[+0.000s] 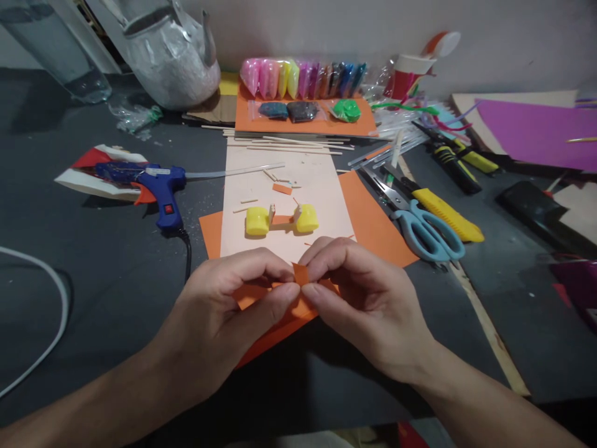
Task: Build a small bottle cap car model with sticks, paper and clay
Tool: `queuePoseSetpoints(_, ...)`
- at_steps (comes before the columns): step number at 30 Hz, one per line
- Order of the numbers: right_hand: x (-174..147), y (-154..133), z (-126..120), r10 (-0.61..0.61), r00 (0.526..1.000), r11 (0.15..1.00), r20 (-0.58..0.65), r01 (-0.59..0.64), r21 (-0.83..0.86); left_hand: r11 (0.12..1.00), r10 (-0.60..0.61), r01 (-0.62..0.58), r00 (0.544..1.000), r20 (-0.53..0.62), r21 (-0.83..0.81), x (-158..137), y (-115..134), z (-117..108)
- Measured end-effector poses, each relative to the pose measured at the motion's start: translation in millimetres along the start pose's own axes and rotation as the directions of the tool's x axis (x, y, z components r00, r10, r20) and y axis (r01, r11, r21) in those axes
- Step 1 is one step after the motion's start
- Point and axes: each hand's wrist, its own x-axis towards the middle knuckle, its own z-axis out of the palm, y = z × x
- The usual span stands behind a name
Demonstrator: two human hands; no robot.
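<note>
Between the fingertips of both hands is a small orange paper piece (pixel 301 274). My left hand (pixel 247 292) pinches its left side with thumb and forefinger, and my right hand (pixel 364 298) pinches the right side. Just beyond my fingers, two yellow rounded pieces (pixel 257 221) stand on a pale sheet (pixel 247 180), with an orange strip (pixel 282 219) between them and small wooden bits at their inner sides. A loose orange paper scrap (pixel 282 189) and short stick pieces lie farther back. Orange sheets (pixel 373 218) lie under the pale one.
A blue glue gun (pixel 161 183) rests at left, its cord running toward me. At right lie blue-handled scissors (pixel 431 233), a yellow cutter (pixel 450 214) and pliers (pixel 454 165). Behind are thin wooden sticks (pixel 293 144), coloured clay packs (pixel 303 79), a kettle (pixel 170 62) and a red cup (pixel 405 78).
</note>
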Motion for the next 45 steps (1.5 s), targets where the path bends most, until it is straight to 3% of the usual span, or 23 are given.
queuePoseSetpoints(6, 0.0, -3.1, 0.5, 0.122, 0.993, 0.992, -0.009, -0.121, 0.037, 0.959, 0.185, -0.178, 0.983, -0.014, 0.219, -1.3, -1.7, -0.6)
queuePoseSetpoints(11, 3.2, -4.8, -0.2, 0.221, 0.975, 0.972, 0.004, -0.221, 0.083, 0.914, 0.244, -0.234, 0.970, 0.013, 0.332, -0.8, -0.2, -2.6)
queuePoseSetpoints(20, 2.1, -7.5, -1.8, 0.213, 0.977, 0.972, -0.014, -0.210, 0.106, 0.933, 0.243, -0.236, 0.970, 0.008, 0.272, -1.9, 0.2, -1.3)
queuePoseSetpoints(26, 0.4, -5.7, -1.6, 0.181, 0.984, 0.980, 0.008, -0.181, 0.082, 0.958, 0.177, -0.166, 0.984, -0.027, 0.234, -1.9, -2.2, 0.2)
queuePoseSetpoints(39, 1.1, -8.7, 1.2, 0.338, 0.941, 0.925, 0.020, -0.336, 0.176, 0.912, 0.223, -0.197, 0.974, -0.034, 0.359, -0.4, -1.8, 2.2)
queuePoseSetpoints(45, 2.9, -7.7, -0.3, 0.359, 0.932, 0.908, 0.044, -0.360, 0.213, 0.928, 0.209, -0.163, 0.973, -0.103, 0.336, -5.3, -3.2, 4.4)
